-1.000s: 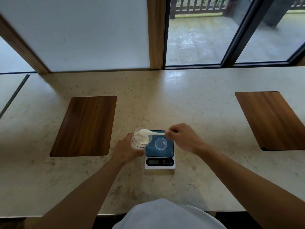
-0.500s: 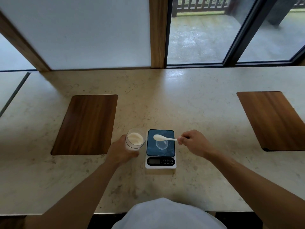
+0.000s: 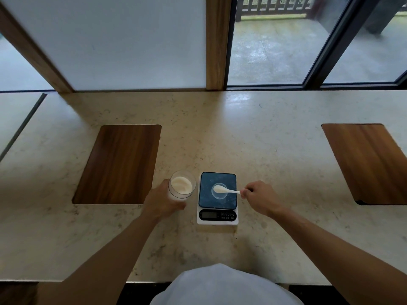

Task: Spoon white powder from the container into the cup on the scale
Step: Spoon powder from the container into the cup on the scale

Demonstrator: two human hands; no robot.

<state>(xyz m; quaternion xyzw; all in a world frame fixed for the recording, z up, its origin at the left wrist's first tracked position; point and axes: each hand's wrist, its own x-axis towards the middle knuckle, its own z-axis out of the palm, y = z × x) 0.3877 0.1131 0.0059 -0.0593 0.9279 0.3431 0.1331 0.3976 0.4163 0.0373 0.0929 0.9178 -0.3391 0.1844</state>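
Marbled beige counter (image 3: 264, 137) runs under the windows, two wooden boards (image 3: 119, 164) inset. Near its front edge sits my digital scale (image 3: 217, 198). My left hand (image 3: 161, 202) wraps the clear powder container (image 3: 182, 187) just beside it. My right hand (image 3: 261, 198) pinches the white spoon (image 3: 225, 189), its bowl over the small clear cup (image 3: 219, 191) on the platform.

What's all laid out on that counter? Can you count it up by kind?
Wooden boards: 2
Scale: 1
Clear cup on scale: 1
Powder container: 1
White spoon: 1
Total: 6
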